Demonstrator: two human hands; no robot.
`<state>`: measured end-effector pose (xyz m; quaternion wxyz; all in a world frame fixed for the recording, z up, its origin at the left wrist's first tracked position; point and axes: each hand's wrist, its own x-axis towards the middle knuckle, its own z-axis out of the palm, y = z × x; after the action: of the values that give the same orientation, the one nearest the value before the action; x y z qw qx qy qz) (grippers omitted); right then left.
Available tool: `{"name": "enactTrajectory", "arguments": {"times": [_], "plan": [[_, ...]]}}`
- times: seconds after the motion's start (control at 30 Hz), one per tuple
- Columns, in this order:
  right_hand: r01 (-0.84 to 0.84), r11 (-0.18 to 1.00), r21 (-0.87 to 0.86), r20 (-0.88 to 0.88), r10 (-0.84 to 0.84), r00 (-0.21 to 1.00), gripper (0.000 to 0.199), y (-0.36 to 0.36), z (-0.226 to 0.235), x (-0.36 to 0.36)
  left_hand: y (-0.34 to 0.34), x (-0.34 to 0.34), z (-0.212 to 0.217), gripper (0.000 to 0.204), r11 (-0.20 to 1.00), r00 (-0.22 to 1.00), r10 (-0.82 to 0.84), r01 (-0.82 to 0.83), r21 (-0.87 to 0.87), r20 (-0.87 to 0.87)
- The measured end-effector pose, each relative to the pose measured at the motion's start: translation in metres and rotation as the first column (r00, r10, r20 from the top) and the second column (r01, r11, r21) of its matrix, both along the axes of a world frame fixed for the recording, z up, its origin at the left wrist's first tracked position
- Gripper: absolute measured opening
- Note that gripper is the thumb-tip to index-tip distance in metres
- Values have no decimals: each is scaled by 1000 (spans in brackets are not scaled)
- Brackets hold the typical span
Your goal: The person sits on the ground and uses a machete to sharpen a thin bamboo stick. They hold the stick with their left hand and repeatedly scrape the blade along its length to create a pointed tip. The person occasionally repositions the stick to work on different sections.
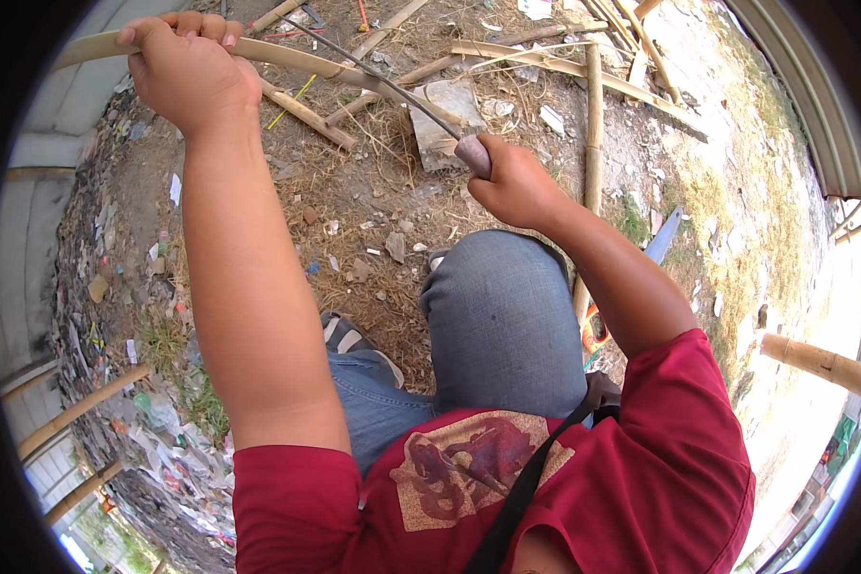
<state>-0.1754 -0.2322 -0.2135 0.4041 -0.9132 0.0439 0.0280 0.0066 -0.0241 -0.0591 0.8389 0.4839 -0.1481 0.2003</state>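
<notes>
My left hand [196,81] is wrapped round a long split bamboo strip [292,59] at the upper left. The strip slants down to the right, its end by a flat grey stone block [435,158]. Closed round the pinkish-grey handle of a long, thin-bladed knife [407,96], my right hand [521,182] is to the right of that block. The blade points up and left and crosses the strip; whether it touches cannot be made out. Part of the strip is hidden under my left fingers.
Bamboo poles [594,124] and split pieces [631,88] lie on the littered ground ahead. A handsaw [664,237] with an orange handle is beside my right knee. Corrugated metal sheeting [794,86] stands at the far right, and a bamboo pole [818,365] juts in below it.
</notes>
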Motion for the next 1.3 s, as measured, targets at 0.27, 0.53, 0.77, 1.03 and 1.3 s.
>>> {"name": "enactTrajectory", "arguments": {"times": [0.27, 0.53, 0.77, 1.03, 1.3], "plan": [[117, 975, -189, -289, -169, 942, 32, -49, -97, -4, 0, 7, -4, 39, 999, 1000, 7, -7, 40, -2], [16, 999, 52, -6, -15, 1000, 24, -12, -15, -2, -2, 1, 0, 37, 996, 999, 41, -42, 74, 8], [138, 962, -234, -333, -213, 919, 33, -57, -132, -33, 7, 9, -5, 41, 998, 1000, -5, 7, 67, -27], [109, 987, -121, -320, -143, 936, 37, -34, -74, -27, 6, 12, -6, 40, 997, 999, 52, -52, 63, 4], [187, 940, -287, -357, -286, 889, 37, -74, -168, -68, 37, 28, -21, 41, 983, 973, 182, -182, 12, -142]]}}
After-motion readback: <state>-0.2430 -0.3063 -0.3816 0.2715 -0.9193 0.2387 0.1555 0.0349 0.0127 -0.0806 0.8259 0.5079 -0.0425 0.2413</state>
